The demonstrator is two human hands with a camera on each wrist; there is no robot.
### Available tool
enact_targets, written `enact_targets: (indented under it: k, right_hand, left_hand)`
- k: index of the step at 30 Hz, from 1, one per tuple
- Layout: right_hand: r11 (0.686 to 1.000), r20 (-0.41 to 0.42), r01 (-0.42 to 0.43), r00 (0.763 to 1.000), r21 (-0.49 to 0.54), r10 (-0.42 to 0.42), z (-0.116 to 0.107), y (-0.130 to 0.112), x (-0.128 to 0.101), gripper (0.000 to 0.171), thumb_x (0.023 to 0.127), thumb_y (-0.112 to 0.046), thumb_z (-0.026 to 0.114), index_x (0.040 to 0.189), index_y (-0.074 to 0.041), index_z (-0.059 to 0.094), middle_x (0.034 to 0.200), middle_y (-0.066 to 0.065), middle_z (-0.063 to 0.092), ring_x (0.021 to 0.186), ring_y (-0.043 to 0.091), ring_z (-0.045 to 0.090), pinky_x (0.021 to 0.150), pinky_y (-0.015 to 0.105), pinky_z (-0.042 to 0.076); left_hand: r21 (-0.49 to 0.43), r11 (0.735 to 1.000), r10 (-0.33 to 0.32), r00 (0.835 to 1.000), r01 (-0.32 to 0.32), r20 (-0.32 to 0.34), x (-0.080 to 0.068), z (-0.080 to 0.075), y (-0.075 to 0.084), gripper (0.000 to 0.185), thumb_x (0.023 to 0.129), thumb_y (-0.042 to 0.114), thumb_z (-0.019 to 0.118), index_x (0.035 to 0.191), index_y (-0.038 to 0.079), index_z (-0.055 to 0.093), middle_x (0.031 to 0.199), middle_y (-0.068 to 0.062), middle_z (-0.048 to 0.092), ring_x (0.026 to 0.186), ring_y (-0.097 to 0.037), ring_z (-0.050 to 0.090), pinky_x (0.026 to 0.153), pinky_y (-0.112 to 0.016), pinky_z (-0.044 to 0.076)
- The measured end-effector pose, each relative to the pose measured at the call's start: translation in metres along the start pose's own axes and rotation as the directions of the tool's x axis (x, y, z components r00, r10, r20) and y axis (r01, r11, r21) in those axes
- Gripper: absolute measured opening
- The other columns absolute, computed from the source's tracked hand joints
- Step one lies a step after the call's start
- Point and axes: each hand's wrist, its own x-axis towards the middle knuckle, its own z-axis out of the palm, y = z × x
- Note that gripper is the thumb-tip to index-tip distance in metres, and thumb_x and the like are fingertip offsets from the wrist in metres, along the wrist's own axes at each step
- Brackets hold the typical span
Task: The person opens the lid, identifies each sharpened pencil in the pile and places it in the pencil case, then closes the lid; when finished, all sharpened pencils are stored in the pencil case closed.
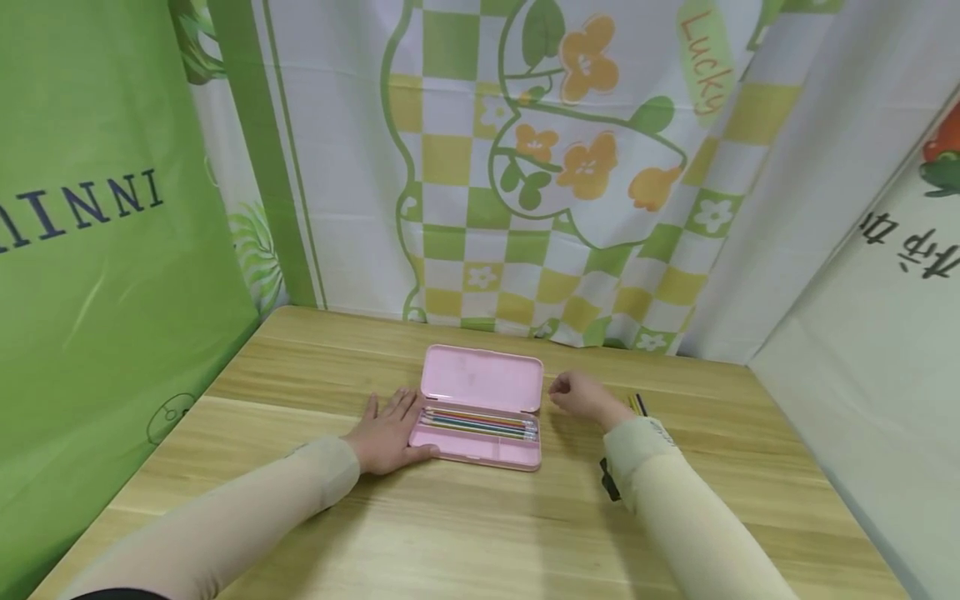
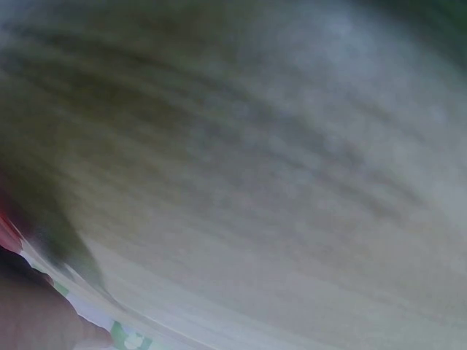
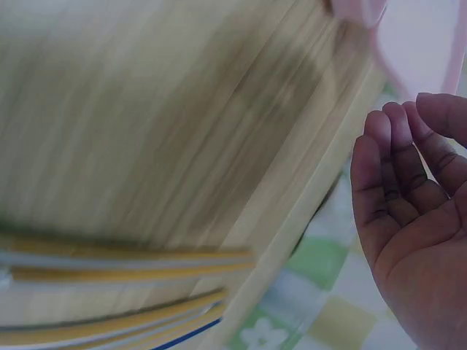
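Observation:
A pink pencil case [image 1: 482, 377] lies on the table with its lid raised, and several colored pencils [image 1: 480, 423] lie side by side in its back compartment. Fingers spread, my left hand [image 1: 386, 437] rests at the left end of the case, its thumb along the front edge. Only a dark part of that hand [image 2: 36, 313] shows in the left wrist view. To the right of the case is my right hand [image 1: 585, 398], just above the table. Its fingers are loosely bent with nothing held, as the right wrist view of the hand [image 3: 416, 226] shows.
More pencils [image 1: 637, 405] lie on the table right of my right hand, partly hidden by the wrist; in the right wrist view several pencils [image 3: 124, 266] show blurred. A patterned curtain [image 1: 517, 283] hangs behind the wooden table [image 1: 450, 533], with a green cloth [image 1: 112, 333] at left.

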Motion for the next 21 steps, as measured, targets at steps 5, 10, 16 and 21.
enact_targets:
  k: [5, 10, 16, 21]
  right_hand:
    - [0.998, -0.024, -0.054, 0.998, -0.014, 0.053, -0.009, 0.017, -0.007, 0.018, 0.101, -0.004, 0.06, 0.108, 0.011, 0.066, 0.098, 0.017, 0.068, 0.092, 0.029, 0.067, 0.084, 0.043, 0.056]
    - [0.995, -0.02, -0.093, 0.995, 0.032, 0.094, -0.014, 0.034, -0.01, 0.021, 0.102, -0.004, 0.058, 0.113, 0.012, 0.065, 0.102, 0.019, 0.068, 0.094, 0.031, 0.067, 0.079, 0.042, 0.058]
    - [0.994, -0.046, -0.097, 0.994, 0.056, 0.1, -0.022, 0.046, -0.018, 0.023, 0.102, -0.003, 0.056, 0.114, 0.016, 0.063, 0.104, 0.025, 0.067, 0.093, 0.036, 0.069, 0.077, 0.041, 0.059]
    - [0.994, -0.092, -0.109, 0.99, 0.01, 0.11, -0.032, 0.059, -0.028, 0.024, 0.101, -0.003, 0.056, 0.112, 0.017, 0.063, 0.102, 0.027, 0.067, 0.091, 0.037, 0.068, 0.078, 0.044, 0.058]
  left_hand:
    - [-0.018, 1.0, 0.009, 1.0, -0.009, -0.009, 0.0, 0.001, -0.002, 0.103, 0.1, 0.073, 0.043, 0.163, -0.005, 0.017, 0.169, -0.026, 0.01, 0.156, -0.042, 0.005, 0.118, -0.068, -0.006]
    - [-0.006, 1.0, -0.004, 1.0, 0.004, -0.001, 0.001, 0.003, -0.004, 0.106, 0.098, 0.077, 0.038, 0.164, -0.002, 0.013, 0.169, -0.025, 0.007, 0.157, -0.039, 0.002, 0.118, -0.067, -0.008]
    - [-0.01, 1.0, -0.004, 1.0, 0.004, -0.008, -0.001, 0.002, -0.003, 0.102, 0.1, 0.072, 0.045, 0.163, -0.003, 0.016, 0.169, -0.025, 0.01, 0.156, -0.04, 0.004, 0.118, -0.069, -0.006]
    - [0.004, 1.0, -0.007, 1.0, 0.007, -0.009, 0.0, 0.005, -0.005, 0.101, 0.1, 0.071, 0.043, 0.164, -0.002, 0.013, 0.17, -0.024, 0.008, 0.157, -0.039, 0.003, 0.118, -0.069, -0.005]
